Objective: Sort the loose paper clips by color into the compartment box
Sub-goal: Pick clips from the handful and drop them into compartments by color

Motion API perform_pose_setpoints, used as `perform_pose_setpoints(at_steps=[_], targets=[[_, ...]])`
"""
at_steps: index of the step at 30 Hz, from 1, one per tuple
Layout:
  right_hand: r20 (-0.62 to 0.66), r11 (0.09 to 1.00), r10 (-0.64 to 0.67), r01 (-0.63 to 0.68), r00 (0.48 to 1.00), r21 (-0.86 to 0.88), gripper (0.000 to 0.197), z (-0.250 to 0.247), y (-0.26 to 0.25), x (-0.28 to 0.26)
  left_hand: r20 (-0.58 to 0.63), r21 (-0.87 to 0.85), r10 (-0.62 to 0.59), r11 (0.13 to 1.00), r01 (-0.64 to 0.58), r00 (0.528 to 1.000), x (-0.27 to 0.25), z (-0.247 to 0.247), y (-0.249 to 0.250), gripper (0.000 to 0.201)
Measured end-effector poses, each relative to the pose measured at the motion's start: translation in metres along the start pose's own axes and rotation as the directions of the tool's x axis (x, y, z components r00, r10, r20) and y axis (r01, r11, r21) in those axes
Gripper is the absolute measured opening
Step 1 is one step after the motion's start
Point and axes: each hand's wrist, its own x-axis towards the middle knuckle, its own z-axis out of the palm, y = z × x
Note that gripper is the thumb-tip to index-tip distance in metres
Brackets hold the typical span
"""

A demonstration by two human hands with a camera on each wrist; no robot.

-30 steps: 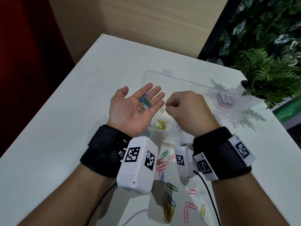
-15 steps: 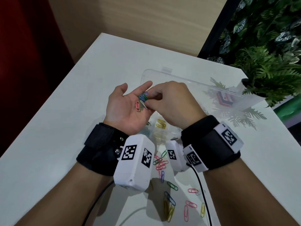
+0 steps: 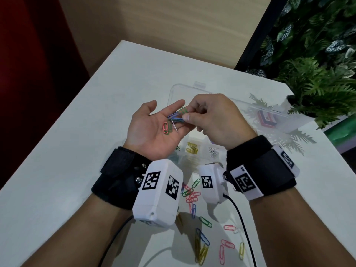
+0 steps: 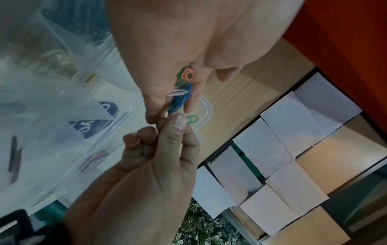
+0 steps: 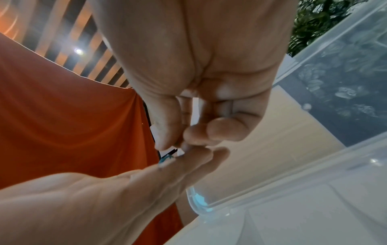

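Note:
My left hand [image 3: 152, 130] lies palm up over the near left part of the clear compartment box [image 3: 194, 157]. On the palm rest a pink clip [image 3: 165, 127], a white clip [image 3: 175, 126], and blue clips [image 3: 174, 117] with green ones. My right hand [image 3: 187, 115] pinches the blue and green clips at the left fingertips with thumb and forefinger. The left wrist view shows the blue clips [image 4: 180, 101], a pink clip [image 4: 188, 75] and a green clip [image 4: 192, 119] past the right thumb. A yellow clip pile [image 3: 192, 148] and silver clips [image 3: 212, 152] lie in box compartments.
Several loose clips [image 3: 192, 197] in pink, green, blue and yellow lie on the white table [image 3: 57, 180] near me, between my wrists and below. The box's open lid [image 3: 250, 110] stands behind the hands. A potted fern [image 3: 316, 87] sits at the far right corner.
My right hand moved left from above the box to the left palm and took hold of the blue and green clips. Both hands rose slightly away from me.

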Motion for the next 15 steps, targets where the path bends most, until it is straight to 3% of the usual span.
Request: perform_pose_setpoints(at_steps=[10, 15], targets=[[-0.011, 0.968, -0.146, 0.141, 0.989, -0.206, 0.005, 0.0055, -0.0063, -0.0077, 0.116, 0.03, -0.05, 0.998, 0.047, 0.992, -0.0064, 0.0032, 0.0003, 0.064], [-0.148, 0.976, -0.13, 0.1, 0.98, -0.195, 0.004, 0.0055, -0.0046, -0.0078, 0.11, 0.051, -0.038, 0.998, 0.033, 0.993, -0.0044, 0.0032, -0.0022, 0.065]])
